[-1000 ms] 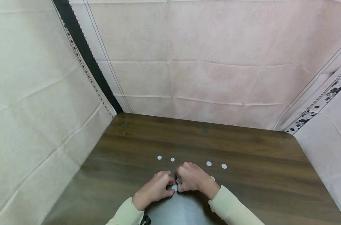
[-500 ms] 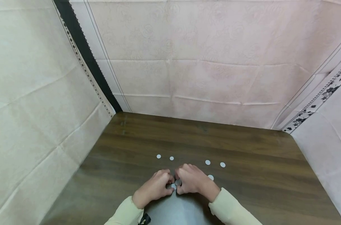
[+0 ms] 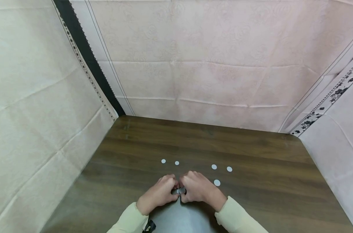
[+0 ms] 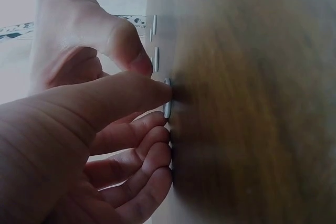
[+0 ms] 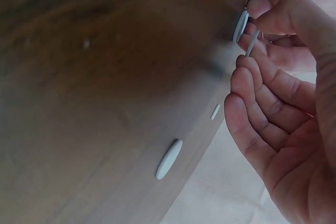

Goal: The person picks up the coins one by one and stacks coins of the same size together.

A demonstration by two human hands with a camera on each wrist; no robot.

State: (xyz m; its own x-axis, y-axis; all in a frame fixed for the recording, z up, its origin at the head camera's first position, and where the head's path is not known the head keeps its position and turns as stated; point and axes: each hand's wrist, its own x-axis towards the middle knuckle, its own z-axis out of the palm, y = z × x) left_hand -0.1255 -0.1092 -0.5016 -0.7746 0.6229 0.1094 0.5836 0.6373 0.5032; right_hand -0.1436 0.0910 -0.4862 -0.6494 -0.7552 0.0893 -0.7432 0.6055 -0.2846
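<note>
At the table's near side, my left hand has its thumb and index finger at opposite edges of a flat white disc, which lies at the tabletop. Close against it, my right hand pinches a second disc between thumb and fingers, tilted and a little off the wood in the right wrist view. From the head view, this disc overlaps the left one and looks greyer. The fingers hide part of both discs. What the discs are made of, I cannot tell.
Several more white discs lie flat on the brown wooden table: a pair beyond the left hand, another pair at the right, and one disc beside the right hand. Pale cloth hangs behind the table and at both sides.
My right hand has come slightly left and nearer, bringing its disc over the left one in the head view. The left hand stays almost in place. The whole view has shifted slightly.
</note>
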